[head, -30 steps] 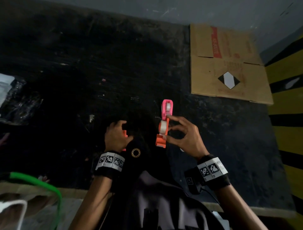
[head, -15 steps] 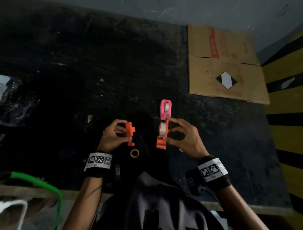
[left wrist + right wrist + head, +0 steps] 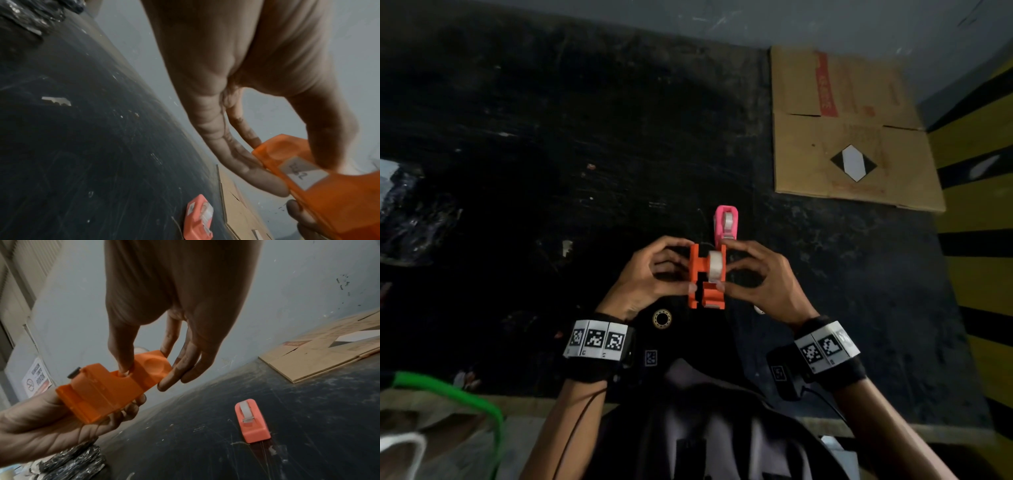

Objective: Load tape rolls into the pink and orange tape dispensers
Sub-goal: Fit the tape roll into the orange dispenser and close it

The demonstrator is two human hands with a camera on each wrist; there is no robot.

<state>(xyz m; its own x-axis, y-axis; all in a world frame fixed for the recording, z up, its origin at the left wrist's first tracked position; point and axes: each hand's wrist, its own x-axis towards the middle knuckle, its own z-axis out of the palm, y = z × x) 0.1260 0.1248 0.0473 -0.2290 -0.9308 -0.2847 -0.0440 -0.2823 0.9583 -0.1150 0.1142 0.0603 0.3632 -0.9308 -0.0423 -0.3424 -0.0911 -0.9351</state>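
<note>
Two tape dispensers and two tape rolls show, and two hands.

Far left on the dark table (image 3: 551, 144) lies a crumpled black wrapping (image 3: 410, 219).

The left hand (image 3: 650, 274) is held above the table's near middle, its thumb and fingers curled round the left half of the orange dispenser (image 3: 702, 277). In the left wrist view the thumb presses on a pale label on the orange side while the fingertips (image 3: 267, 183) bear on its edge.

The orange dispenser is blocky, held off the table between both hands, its two halves not fully together: an orange spindle bridges them, and a white roll (image 3: 716, 267) sits on it against the right half.

The right hand (image 3: 760, 277) clamps the other side, thumb in a dimple on the orange face, fingers round the end.

Just beyond the hands the pink dispenser (image 3: 726, 224) lies on the table, apart from them, a second white roll (image 3: 729, 221) seated in it, tape running to its cutter.

Far right lies flattened cardboard (image 3: 852, 137).
</note>
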